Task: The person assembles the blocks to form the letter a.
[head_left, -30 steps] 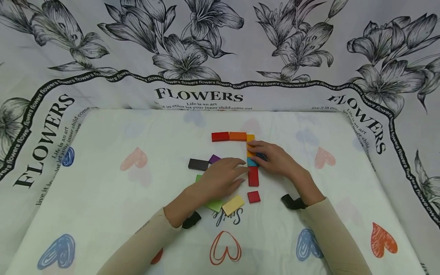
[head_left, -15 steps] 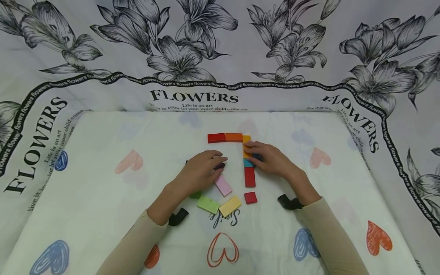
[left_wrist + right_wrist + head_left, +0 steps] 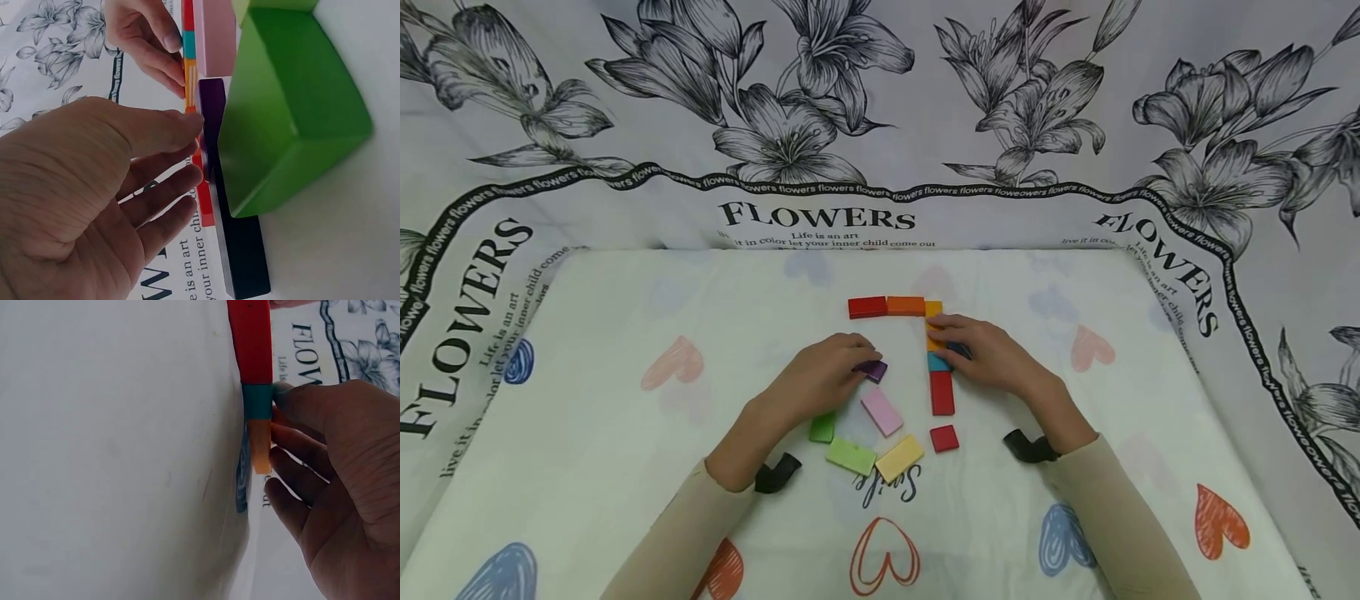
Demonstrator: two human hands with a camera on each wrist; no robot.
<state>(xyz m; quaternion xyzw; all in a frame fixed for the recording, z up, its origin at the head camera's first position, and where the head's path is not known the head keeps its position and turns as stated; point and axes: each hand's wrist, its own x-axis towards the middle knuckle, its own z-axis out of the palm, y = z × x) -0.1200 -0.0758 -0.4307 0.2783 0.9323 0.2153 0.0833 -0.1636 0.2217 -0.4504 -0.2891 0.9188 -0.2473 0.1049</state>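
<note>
My left hand (image 3: 820, 375) pinches a purple block (image 3: 874, 371), with thumb and fingertips at its edge. In the left wrist view, a black block (image 3: 240, 250) lines up with the purple one, and a green block (image 3: 294, 125) stands close to the camera. A pink block (image 3: 882, 412) lies just below the purple one. My right hand (image 3: 992, 354) rests at the column of blocks, fingers on the yellow block (image 3: 933, 308) and thumb by the teal block (image 3: 937, 362). A red block (image 3: 942, 393) continues that column.
Red (image 3: 867, 307) and orange (image 3: 906, 306) blocks form a row at the column's top. A small red block (image 3: 944, 438) sits below it. Light green (image 3: 851, 456) and pale yellow (image 3: 900, 458) blocks lie at the front. A heart-printed white cloth (image 3: 1045, 542) covers the table.
My left hand has moved left from beside the column, uncovering the pink block, and has taken hold of the purple block. The right hand has kept its place at the column.
</note>
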